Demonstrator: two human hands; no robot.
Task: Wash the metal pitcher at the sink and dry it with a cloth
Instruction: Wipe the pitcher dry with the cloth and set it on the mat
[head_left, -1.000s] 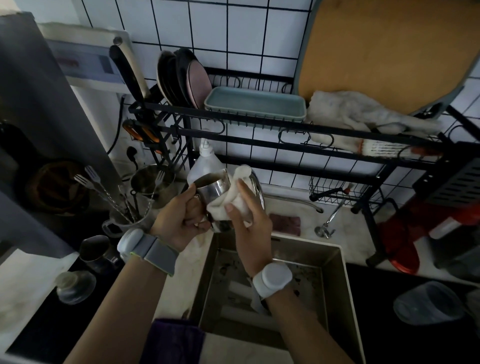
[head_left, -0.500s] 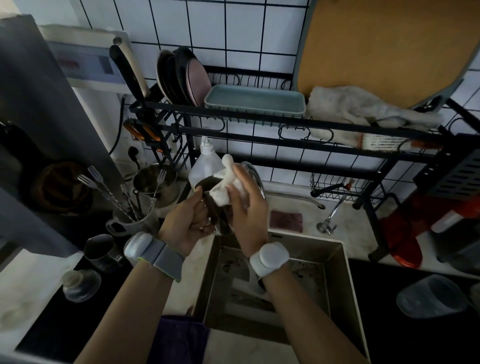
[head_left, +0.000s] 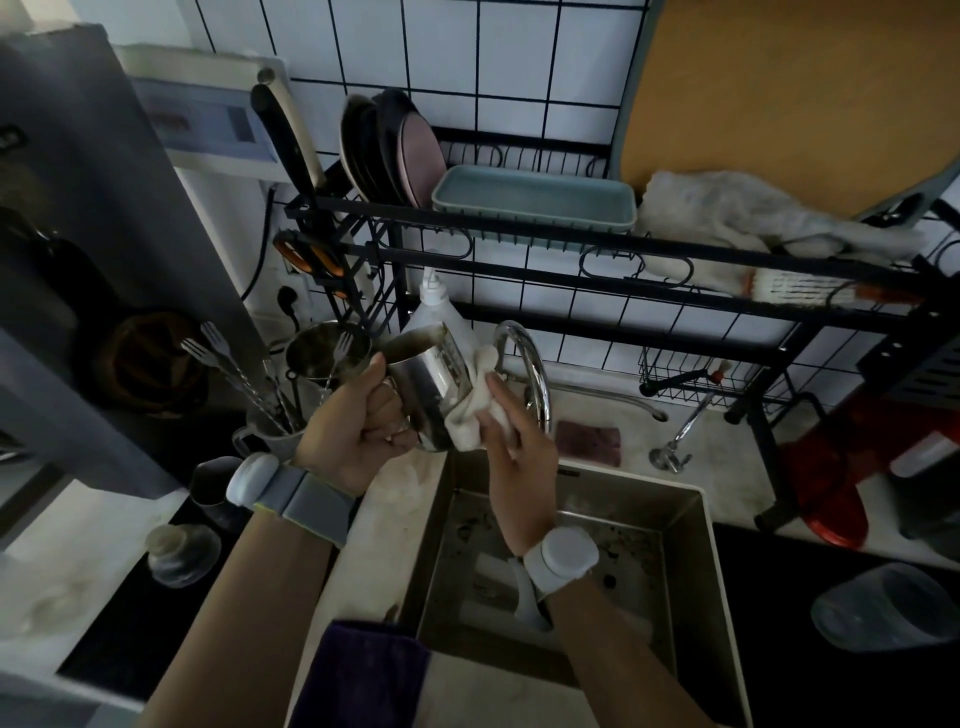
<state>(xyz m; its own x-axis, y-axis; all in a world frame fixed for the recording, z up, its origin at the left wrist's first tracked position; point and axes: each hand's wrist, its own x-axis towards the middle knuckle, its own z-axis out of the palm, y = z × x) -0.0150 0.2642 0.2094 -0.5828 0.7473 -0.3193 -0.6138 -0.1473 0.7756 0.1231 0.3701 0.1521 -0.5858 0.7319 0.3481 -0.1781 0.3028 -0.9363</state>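
The metal pitcher (head_left: 434, 379) is held above the back left corner of the sink (head_left: 691, 545), its mouth tilted up and to the left. My left hand (head_left: 358, 426) grips its handle. My right hand (head_left: 511, 452) presses a white cloth (head_left: 475, 410) against the pitcher's right side and bottom. The cloth hides the lower right part of the pitcher. The curved faucet (head_left: 530, 364) rises right behind the cloth.
A black dish rack (head_left: 519, 291) spans the wall above the sink, with plates, a teal tray and a white rag. A soap bottle (head_left: 434, 306) stands behind the pitcher. A cup of forks (head_left: 270, 415) sits at left, a purple sponge (head_left: 589, 439) behind the sink.
The cloth has slid from the pitcher's mouth and top down to its right side and bottom. The pitcher's shiny wall now shows. Both hands stay over the sink's back left corner.
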